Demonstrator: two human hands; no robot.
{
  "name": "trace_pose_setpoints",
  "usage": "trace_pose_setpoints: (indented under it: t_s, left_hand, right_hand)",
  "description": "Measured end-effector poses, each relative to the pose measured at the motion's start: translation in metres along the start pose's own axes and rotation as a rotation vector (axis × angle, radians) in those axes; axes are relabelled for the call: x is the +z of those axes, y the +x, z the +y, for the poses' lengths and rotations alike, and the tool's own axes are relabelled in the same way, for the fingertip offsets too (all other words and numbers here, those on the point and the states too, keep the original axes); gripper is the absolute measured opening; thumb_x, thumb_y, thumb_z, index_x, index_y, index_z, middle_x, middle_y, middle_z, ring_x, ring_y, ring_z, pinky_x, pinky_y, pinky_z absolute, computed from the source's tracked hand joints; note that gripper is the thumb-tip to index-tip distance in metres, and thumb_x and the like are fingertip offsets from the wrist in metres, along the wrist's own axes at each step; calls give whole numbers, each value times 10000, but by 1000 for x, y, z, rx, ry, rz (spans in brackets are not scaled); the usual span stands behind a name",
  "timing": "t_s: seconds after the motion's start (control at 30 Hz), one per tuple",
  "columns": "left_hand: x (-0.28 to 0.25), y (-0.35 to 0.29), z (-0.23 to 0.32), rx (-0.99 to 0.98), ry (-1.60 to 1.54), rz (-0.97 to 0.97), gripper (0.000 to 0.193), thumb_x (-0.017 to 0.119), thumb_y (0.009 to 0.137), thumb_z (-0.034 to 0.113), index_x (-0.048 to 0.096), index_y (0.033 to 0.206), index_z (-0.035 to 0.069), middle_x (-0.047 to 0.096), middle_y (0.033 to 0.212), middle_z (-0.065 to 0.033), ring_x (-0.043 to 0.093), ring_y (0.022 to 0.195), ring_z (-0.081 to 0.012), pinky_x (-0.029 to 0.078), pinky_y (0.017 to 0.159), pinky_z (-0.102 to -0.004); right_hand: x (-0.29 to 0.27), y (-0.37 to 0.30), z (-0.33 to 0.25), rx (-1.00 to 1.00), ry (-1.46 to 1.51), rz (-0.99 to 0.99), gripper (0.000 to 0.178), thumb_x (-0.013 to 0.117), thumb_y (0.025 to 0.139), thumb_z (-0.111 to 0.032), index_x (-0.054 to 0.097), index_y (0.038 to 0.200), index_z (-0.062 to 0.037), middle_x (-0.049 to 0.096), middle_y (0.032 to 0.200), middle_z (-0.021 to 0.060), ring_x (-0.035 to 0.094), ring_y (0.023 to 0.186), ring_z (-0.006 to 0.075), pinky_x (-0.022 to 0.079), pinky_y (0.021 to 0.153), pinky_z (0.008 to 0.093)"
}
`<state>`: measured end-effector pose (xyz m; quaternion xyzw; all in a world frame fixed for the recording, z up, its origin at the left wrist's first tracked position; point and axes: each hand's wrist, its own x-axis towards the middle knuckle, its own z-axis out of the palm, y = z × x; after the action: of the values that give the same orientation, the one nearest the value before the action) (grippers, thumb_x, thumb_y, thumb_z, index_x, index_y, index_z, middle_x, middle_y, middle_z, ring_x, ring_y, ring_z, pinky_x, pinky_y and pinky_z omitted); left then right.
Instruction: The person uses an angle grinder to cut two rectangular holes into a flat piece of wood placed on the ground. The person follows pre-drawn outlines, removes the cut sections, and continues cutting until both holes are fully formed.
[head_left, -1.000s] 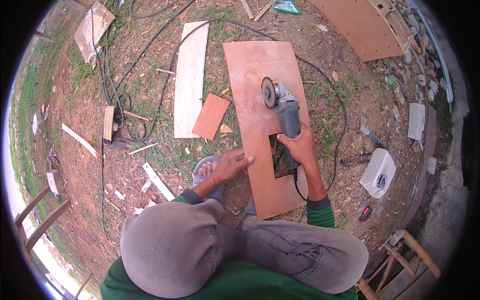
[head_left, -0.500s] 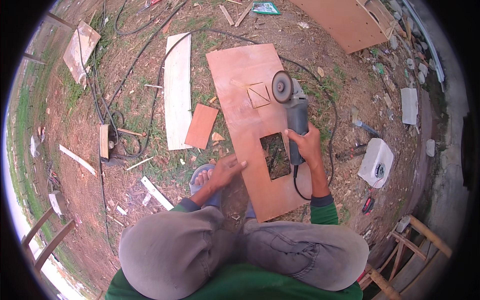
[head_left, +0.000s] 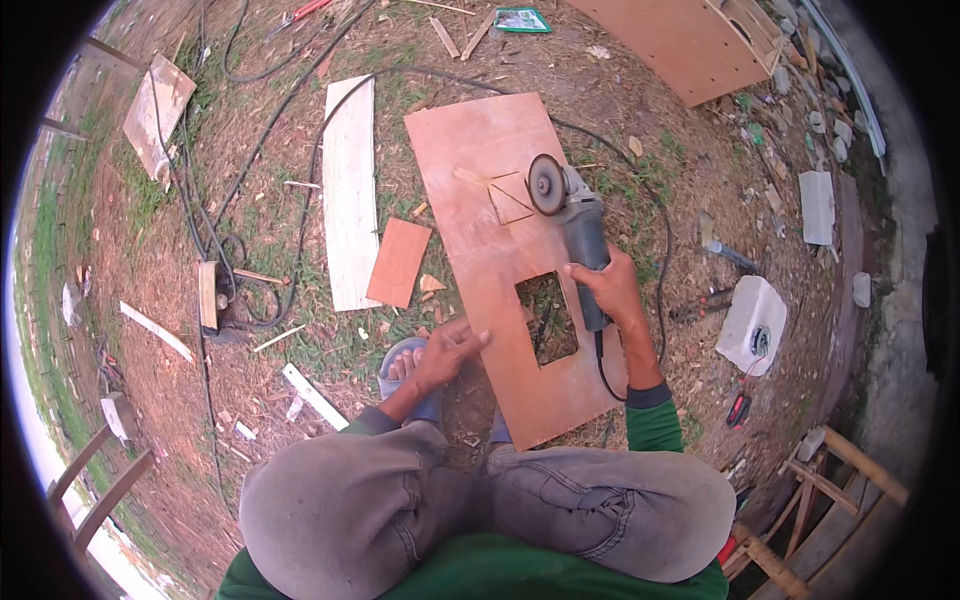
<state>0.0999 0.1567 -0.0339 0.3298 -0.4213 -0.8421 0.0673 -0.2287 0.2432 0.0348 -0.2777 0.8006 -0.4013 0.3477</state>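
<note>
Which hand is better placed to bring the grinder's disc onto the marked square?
Likely the right hand: it grips the angle grinder, and the disc appears close beside the marked square. The left hand is at the plywood board, along its left edge.

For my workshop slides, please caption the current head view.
Right hand holds an angle grinder over a plywood panel with a rectangular cutout; left hand on the panel's left edge.

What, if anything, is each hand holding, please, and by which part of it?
The right hand grips the angle grinder by the rear of its dark body; the left hand holds the plywood panel by its left edge.
</note>
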Motion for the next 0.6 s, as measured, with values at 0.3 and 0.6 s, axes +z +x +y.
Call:
trace_pose_setpoints:
  t_s: [0.3, 0.6]
  left_hand:
    - [-1, 0, 0, -9, 25, -5, 423, 727, 1134, 285, 717, 1449, 3, 807, 1188, -41, 737, 962, -104, 599, 789, -282]
    - [-1, 0, 1, -10, 58, 6, 365, 723, 1133, 270, 756, 1385, 8, 804, 1133, -27, 722, 907, -99, 586, 769, -284]
  right_hand:
    - [-4, 0, -5, 27, -20, -43, 324, 924, 859, -203, 768, 1051, 6, 760, 895, 36, 684, 791, 120, 565, 743, 331]
    - [-5, 5, 2, 25, -52, -52, 318, 915, 854, -186, 767, 1058, 8, 769, 891, 44, 703, 799, 128, 572, 747, 335]
